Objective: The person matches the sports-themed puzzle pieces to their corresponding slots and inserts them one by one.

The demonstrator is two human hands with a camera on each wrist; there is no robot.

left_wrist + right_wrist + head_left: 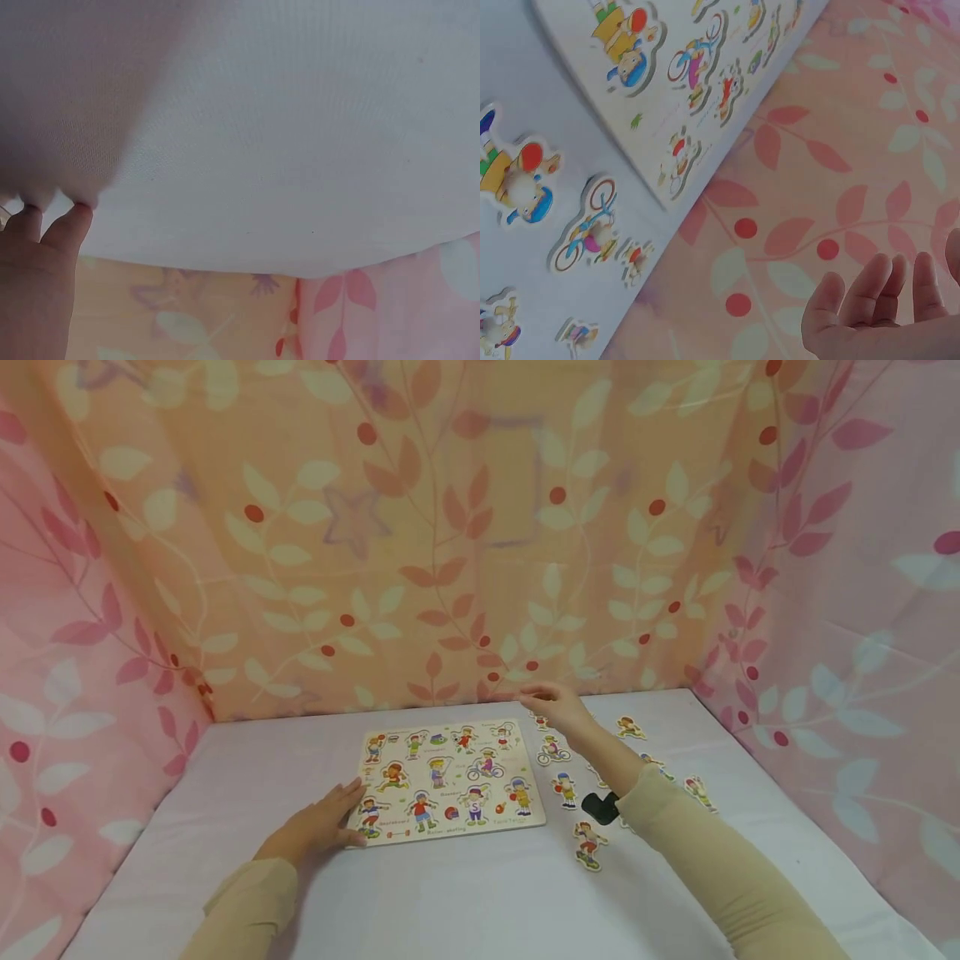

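A pale wooden puzzle board (442, 806) with pictures of children at sports lies flat on the white table. My left hand (318, 822) rests at the board's near left corner, fingers along its left edge and thumb by the bottom edge. Only part of the left hand (41, 277) shows in the left wrist view. My right hand (562, 714) is raised over the far right, past the board's corner. In the right wrist view its fingers (866, 292) curl loosely with nothing between them. Loose figure pieces, among them a cyclist piece (553, 750), lie right of the board.
More cut-out pieces lie around the right forearm, including a skateboarder piece (588, 846) nearest me and a runner piece (630, 727) farther back. A black object (600, 808) shows beside the right sleeve. Leaf-patterned curtains (450, 568) enclose the table at the back and both sides.
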